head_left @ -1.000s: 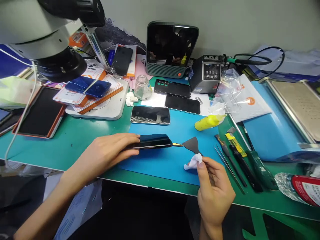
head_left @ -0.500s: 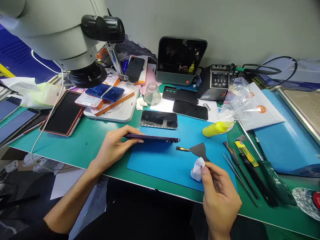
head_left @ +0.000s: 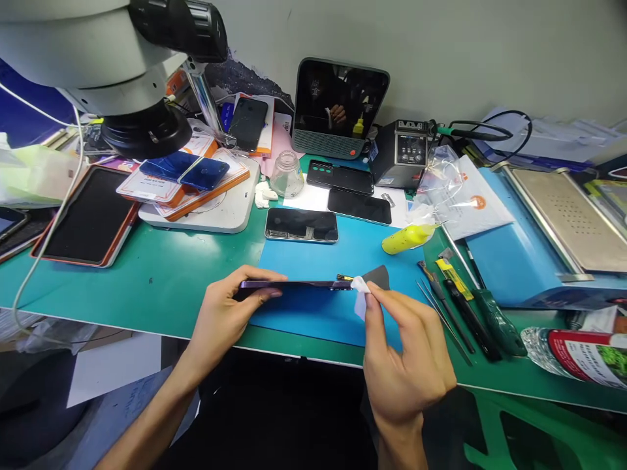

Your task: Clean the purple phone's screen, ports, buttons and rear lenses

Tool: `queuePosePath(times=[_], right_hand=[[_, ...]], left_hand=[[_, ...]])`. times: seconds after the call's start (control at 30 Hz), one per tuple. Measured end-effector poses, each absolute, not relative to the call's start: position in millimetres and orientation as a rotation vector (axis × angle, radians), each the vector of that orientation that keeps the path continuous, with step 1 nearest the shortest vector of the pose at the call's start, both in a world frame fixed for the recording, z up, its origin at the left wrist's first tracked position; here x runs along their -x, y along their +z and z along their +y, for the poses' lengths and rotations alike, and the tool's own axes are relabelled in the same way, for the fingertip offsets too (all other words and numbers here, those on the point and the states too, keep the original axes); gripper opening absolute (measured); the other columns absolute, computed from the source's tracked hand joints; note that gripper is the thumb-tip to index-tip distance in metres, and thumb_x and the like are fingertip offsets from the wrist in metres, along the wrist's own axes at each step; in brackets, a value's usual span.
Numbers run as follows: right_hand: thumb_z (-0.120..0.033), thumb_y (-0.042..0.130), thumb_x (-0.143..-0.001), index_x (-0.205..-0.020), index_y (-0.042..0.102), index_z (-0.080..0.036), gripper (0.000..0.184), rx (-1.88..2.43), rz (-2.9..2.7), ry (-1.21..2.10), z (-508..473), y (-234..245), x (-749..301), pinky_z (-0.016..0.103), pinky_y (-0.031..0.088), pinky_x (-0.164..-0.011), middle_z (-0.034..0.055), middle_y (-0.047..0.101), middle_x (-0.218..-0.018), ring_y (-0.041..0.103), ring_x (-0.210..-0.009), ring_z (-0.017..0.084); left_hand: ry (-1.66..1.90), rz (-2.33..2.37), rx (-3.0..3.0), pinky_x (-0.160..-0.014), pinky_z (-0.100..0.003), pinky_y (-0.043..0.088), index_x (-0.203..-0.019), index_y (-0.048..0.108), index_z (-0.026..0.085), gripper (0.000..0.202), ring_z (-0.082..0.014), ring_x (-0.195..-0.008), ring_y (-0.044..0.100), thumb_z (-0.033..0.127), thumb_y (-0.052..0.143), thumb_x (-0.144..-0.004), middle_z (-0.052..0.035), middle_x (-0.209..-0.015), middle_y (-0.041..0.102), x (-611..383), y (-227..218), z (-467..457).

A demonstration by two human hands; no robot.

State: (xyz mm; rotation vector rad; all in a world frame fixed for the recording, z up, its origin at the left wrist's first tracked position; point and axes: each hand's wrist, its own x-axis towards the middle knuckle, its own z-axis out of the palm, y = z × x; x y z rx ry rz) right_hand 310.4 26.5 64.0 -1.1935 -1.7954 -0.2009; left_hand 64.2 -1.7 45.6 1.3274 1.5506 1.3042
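Microscope top L, glass jar mid, yellow bottle R, solder stn at back

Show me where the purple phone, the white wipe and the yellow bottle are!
purple phone (head_left: 298,285): head view, middle of its thin side edge.
white wipe (head_left: 359,288): head view, top part above the fingertips.
yellow bottle (head_left: 406,239): head view, middle of its lying body.

Two bare hands, left hand by the near-left corner of the blue mat, right hand by its near-right corner, forearms unsleeved, slim fingers, short plain nails, creased knuckles
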Motion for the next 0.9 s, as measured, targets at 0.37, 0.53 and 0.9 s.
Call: queuePosePath(times=[0.37, 0.53, 0.9], right_hand=[[0.000, 0.075, -0.101, -0.141, 0.075, -0.018, 0.043, 1.072, -2.050, -0.136, 33, 55, -299, 0.050, 0.064, -0.123, 0.0124, 0.084, -0.140, 0.078, -0.140, 0.030], [-0.003, 0.074, -0.105, -0.150, 0.070, -0.010, 0.046, 1.000, -2.193, -0.176, 16, 59, -272, 0.052, 0.048, -0.139, 0.0160, 0.077, -0.151, 0.069, -0.152, 0.030], [-0.005, 0.074, -0.105, -0.145, 0.073, -0.017, 0.042, 1.104, -2.265, -0.378, 23, 76, -305, 0.057, 0.042, -0.141, 0.0084, 0.081, -0.143, 0.073, -0.146, 0.033]], left_hand=[[1.279, 1.517, -1.263, -0.092, -0.028, 0.074, -0.106, 0.090, 0.029, 0.017, -0.0193, -0.097, 0.089, 0.018, 0.079, -0.100, 0.0020, -0.111, 0.092, -63, 49, 1], [1.285, 1.522, -1.270, -0.090, -0.022, 0.072, -0.106, 0.089, 0.032, 0.020, -0.0154, -0.094, 0.089, 0.016, 0.078, -0.100, 0.0067, -0.107, 0.092, -62, 50, 0], [1.251, 1.583, -1.300, -0.089, -0.026, 0.071, -0.107, 0.091, 0.032, 0.013, -0.0191, -0.099, 0.088, 0.024, 0.081, -0.102, 0.0048, -0.109, 0.092, -62, 49, 0]])
